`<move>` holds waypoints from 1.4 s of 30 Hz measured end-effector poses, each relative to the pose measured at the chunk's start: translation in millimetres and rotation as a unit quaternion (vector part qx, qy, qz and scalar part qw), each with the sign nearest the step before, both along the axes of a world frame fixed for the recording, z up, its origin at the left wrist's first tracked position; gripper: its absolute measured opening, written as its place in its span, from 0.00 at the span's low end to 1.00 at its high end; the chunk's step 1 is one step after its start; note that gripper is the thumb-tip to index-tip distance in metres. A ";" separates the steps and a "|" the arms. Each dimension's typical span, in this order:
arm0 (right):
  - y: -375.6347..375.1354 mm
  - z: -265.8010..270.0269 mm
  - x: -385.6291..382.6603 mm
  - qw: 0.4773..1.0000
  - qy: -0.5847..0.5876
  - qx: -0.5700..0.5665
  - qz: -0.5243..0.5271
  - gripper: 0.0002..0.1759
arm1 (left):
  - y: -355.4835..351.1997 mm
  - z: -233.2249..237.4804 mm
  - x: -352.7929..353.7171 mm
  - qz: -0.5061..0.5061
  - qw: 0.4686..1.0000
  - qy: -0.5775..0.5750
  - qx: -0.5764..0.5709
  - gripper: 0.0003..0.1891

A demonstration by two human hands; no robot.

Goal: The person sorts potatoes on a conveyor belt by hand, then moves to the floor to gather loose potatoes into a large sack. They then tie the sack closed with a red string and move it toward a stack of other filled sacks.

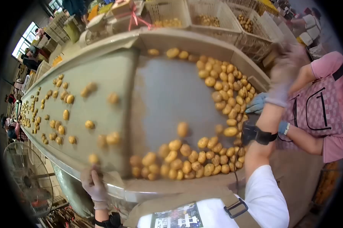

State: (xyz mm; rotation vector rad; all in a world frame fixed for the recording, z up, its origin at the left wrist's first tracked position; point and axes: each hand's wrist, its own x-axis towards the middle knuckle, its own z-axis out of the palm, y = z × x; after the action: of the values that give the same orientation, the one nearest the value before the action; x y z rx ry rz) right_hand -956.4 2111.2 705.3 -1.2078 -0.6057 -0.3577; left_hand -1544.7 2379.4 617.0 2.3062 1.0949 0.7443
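Note:
A great many yellow potatoes (200,156) lie along the near and right sides of the grey sorting tray (162,102). At the near edge of the green conveyor belt (106,72), my gloved left hand (93,185) rests with loosely bent fingers and nothing visible in its grasp. Just beyond its fingertips lies a blurred potato (93,158). My gloved right hand (289,66) is raised past the tray's right corner, smeared by motion, so I cannot tell what it holds. A black strap (265,137) circles my right forearm.
Across the tray's right end, a person in pink reaches a blue-gloved hand (256,103) to the potatoes. Plastic crates (213,32) holding potatoes stand behind the tray's far wall. A fan (28,180) stands at left. Other people are at the belt's far end.

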 end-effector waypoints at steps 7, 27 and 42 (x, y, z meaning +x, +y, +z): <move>-58.3 22.1 22.1 0.823 0.021 0.378 0.424 0.17 | 4.8 -23.5 -3.5 0.036 0.998 -0.045 0.011 0.13; 10.5 -107.2 -0.4 0.887 0.362 0.247 0.148 0.11 | 22.6 10.8 -1.5 0.037 0.982 -0.138 -0.120 0.14; 144.1 -114.5 -86.0 0.540 -0.211 -0.810 0.090 0.17 | 44.1 56.4 -21.7 0.053 0.992 -0.036 -0.112 0.20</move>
State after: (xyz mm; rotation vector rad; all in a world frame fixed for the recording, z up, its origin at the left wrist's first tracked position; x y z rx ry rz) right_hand -1042.4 2255.3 590.9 -2.8521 -1.6426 0.2924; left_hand -1566.3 2423.5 673.4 2.0328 1.2105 0.6991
